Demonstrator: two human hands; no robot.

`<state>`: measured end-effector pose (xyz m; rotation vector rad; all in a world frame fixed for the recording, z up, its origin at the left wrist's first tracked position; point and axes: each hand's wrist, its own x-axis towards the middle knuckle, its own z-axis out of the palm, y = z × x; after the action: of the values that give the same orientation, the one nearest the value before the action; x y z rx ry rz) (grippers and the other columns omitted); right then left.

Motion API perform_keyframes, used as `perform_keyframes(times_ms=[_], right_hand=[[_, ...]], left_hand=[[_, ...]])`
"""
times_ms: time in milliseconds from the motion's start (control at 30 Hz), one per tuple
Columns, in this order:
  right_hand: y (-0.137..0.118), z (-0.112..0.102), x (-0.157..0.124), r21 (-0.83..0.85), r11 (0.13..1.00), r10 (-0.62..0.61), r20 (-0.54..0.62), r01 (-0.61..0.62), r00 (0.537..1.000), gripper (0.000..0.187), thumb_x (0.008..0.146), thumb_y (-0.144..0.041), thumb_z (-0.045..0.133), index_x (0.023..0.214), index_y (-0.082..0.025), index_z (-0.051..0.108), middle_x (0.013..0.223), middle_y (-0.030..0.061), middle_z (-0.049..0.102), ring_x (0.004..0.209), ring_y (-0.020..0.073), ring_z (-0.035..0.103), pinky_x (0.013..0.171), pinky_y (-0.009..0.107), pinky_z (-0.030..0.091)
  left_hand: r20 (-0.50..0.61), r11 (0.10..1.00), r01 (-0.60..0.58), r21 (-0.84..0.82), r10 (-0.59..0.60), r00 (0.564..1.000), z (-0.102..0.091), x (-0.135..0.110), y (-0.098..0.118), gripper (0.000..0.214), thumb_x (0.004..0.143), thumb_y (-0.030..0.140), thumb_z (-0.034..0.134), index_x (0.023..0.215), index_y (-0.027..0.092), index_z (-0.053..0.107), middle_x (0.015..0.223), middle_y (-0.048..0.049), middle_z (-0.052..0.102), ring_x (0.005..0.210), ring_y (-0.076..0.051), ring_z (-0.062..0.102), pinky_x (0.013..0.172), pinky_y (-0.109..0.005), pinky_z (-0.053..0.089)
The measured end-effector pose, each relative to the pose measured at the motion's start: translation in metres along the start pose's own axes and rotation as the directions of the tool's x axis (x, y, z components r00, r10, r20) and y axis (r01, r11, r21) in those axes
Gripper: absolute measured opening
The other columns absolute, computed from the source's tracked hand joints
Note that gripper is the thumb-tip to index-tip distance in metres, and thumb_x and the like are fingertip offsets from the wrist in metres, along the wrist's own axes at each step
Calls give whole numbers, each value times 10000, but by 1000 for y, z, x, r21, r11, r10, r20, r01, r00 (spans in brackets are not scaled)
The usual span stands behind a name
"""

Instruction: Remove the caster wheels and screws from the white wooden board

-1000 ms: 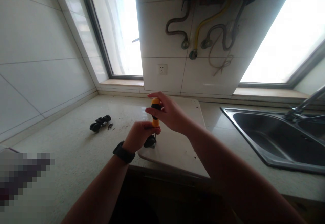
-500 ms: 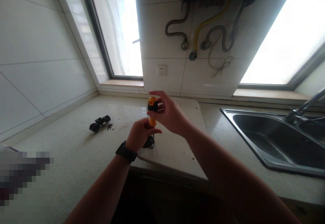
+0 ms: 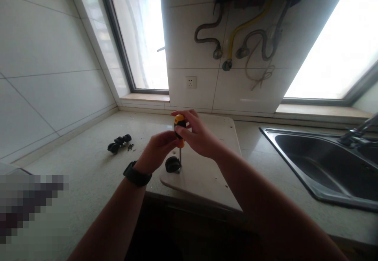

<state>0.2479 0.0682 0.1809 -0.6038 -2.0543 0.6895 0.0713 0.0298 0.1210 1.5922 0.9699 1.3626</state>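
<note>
Right hand (image 3: 198, 134): wrapped firmly round the screwdriver (image 3: 180, 119).
Left hand (image 3: 158, 150): fingers at the handle's lower end; clamping cannot be told.
Caster (image 3: 172, 164): below the grip, on the white board (image 3: 203, 178), beside the upright shaft (image 3: 180, 157).
Change: left hand raised, shaft and caster bared; driving point judged easier to monitor.

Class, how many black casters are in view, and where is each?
4: one corner caster at the pale board's near-left corner; three clustered on the counter further left: a near caster, a middle caster and a far caster. Others may be hidden.
</note>
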Motion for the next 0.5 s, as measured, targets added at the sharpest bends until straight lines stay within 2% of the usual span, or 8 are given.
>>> perform_keyframes(times_ms=[67,133,233,300,400,500], right_hand=[[-4,0,0,-46,999,8,-21,-9,1000,382,927,-392,638,1276,-234,639,1225,116,568,1117,252,577,955,448,494],[-6,-1,1,-55,998,24,-38,-26,999,439,883,-436,715,1260,-221,646,1175,106,611,1013,233,603,901,437,508],[-7,-1,2,0,998,70,-65,-70,995,489,811,-389,782,1234,-202,622,1083,80,668,863,195,622,817,413,532],[-5,-1,1,83,995,65,-52,-61,996,492,815,-304,743,1269,-201,583,1051,69,684,848,187,646,800,401,547],[0,1,-1,160,987,30,-37,-24,999,512,827,-187,636,1328,-229,539,1110,75,685,933,195,668,819,391,562],[2,4,-1,142,988,68,-86,-55,994,493,818,-129,559,1293,-259,571,1184,82,662,1013,216,650,820,399,569]], left_hand=[[-37,998,11,-67,-14,999,3,1,-1,252,834,317,831,1007,168,724,959,-59,773,888,-198,708,870,-372,570],[-61,994,9,-110,-16,998,7,3,-3,316,770,282,883,996,169,693,953,-50,761,870,-188,703,838,-352,576],[-114,998,-34,-51,28,993,12,7,-5,405,728,288,910,1022,175,656,997,-58,748,888,-191,696,828,-344,577],[-119,998,-67,19,69,991,13,9,-4,459,739,311,903,1091,180,640,1074,-78,741,943,-207,696,851,-351,577],[24,995,-73,70,72,997,13,8,3,425,873,355,789,1222,177,624,1208,-119,720,1043,-231,692,909,-376,565],[164,995,-50,91,34,986,11,3,6,319,985,370,650,1234,170,649,1214,-125,732,1091,-245,692,961,-401,547]])
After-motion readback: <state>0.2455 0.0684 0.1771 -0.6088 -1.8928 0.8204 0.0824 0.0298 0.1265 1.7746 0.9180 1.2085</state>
